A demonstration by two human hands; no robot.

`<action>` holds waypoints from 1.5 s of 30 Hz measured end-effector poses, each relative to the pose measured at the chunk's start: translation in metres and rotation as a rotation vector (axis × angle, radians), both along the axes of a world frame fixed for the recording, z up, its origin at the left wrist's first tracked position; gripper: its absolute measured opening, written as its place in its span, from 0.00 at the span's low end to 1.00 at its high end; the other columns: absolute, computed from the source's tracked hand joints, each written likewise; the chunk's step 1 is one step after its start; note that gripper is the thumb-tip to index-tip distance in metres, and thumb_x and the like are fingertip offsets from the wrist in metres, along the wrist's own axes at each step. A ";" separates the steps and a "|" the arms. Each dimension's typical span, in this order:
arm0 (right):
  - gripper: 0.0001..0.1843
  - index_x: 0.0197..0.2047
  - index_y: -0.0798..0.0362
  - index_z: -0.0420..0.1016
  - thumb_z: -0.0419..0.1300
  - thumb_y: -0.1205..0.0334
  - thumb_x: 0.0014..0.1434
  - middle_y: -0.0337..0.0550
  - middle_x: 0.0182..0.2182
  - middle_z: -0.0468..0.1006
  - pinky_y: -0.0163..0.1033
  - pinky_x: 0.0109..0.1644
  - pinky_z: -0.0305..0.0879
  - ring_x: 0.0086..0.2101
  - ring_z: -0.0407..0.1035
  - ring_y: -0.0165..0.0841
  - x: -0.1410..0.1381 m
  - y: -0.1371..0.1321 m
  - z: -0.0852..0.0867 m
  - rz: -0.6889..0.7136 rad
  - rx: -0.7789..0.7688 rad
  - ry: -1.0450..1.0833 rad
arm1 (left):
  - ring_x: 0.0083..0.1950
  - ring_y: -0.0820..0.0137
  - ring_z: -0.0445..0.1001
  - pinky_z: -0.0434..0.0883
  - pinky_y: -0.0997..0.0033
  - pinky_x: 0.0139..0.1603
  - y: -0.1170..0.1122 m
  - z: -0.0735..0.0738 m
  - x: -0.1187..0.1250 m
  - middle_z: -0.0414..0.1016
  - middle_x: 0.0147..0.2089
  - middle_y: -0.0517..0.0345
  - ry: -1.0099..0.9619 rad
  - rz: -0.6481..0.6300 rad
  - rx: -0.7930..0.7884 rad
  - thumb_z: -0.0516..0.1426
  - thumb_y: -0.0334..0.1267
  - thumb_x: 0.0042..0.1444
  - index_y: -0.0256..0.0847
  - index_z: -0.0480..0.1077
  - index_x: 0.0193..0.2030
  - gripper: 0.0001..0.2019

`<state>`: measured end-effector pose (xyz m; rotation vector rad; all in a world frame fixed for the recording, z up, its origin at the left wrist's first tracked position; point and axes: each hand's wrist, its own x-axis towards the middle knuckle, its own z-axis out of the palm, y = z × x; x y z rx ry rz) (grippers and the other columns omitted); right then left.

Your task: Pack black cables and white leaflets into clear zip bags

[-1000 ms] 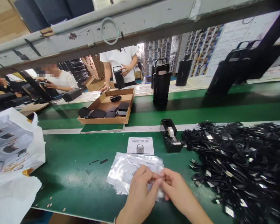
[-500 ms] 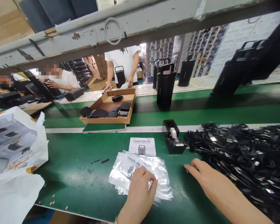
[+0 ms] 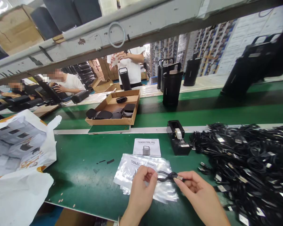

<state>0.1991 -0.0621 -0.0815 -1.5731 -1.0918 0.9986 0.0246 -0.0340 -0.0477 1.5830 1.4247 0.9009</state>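
Observation:
A small bundled black USB cable (image 3: 168, 176) stretches between my two hands. My left hand (image 3: 143, 188) pinches its looped end, over a stack of clear plastic bags (image 3: 124, 169). With thumb and forefinger, my right hand (image 3: 195, 190) grips the end with the metal plug. Printed "Thunder Trail Pro" paper shows through the top bag. Behind the bags a white manual (image 3: 146, 147) with a speaker picture lies flat on the green table. To the right spreads a large heap of black cables (image 3: 245, 163).
A black tape dispenser (image 3: 179, 138) stands behind my right hand. Farther back are a cardboard tray (image 3: 134, 117) with black parts and black speakers (image 3: 171, 86) on a green belt. A white sack (image 3: 46, 141) of packets sits at left. Co-workers stand or sit beyond.
My right hand has come left from beside the cable heap with a cable. My left hand now pinches its other end. The view has shifted slightly, and the person opposite has raised their hands.

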 end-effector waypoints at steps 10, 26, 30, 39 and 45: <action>0.16 0.30 0.48 0.74 0.57 0.44 0.52 0.29 0.14 0.57 0.34 0.22 0.55 0.17 0.58 0.30 -0.008 -0.002 0.019 -0.057 0.082 -0.405 | 0.36 0.68 0.69 0.67 0.69 0.39 -0.004 0.007 -0.004 0.68 0.32 0.58 -0.015 0.002 0.015 0.52 0.39 0.59 0.40 0.69 0.32 0.08; 0.18 0.29 0.49 0.74 0.46 0.61 0.64 0.37 0.25 0.78 0.33 0.31 0.59 0.26 0.70 0.32 -0.038 0.015 0.062 0.586 0.223 -0.475 | 0.34 0.69 0.67 0.66 0.71 0.37 -0.010 0.028 -0.008 0.66 0.32 0.59 -0.079 -0.003 0.154 0.54 0.37 0.58 0.41 0.70 0.31 0.07; 0.08 0.38 0.50 0.75 0.55 0.64 0.58 0.37 0.34 0.80 0.32 0.35 0.61 0.32 0.71 0.32 -0.039 0.019 0.085 0.751 0.265 -0.491 | 0.31 0.70 0.66 0.64 0.73 0.34 -0.007 0.037 -0.011 0.66 0.30 0.60 -0.127 0.022 0.188 0.55 0.40 0.57 0.41 0.70 0.30 0.08; 0.08 0.26 0.52 0.76 0.58 0.64 0.55 0.37 0.24 0.79 0.33 0.29 0.51 0.26 0.68 0.30 -0.045 0.059 0.167 0.797 0.317 -0.788 | 0.32 0.72 0.64 0.63 0.78 0.34 0.018 0.048 -0.034 0.66 0.29 0.63 -0.500 0.213 0.181 0.60 0.50 0.53 0.41 0.69 0.29 0.14; 0.06 0.27 0.53 0.75 0.60 0.64 0.55 0.35 0.27 0.79 0.31 0.28 0.54 0.26 0.67 0.27 -0.047 0.062 0.214 0.984 0.388 -0.803 | 0.50 0.58 0.68 0.67 0.62 0.51 0.031 0.032 -0.033 0.72 0.47 0.51 -0.763 -0.133 -0.048 0.61 0.60 0.46 0.43 0.70 0.48 0.28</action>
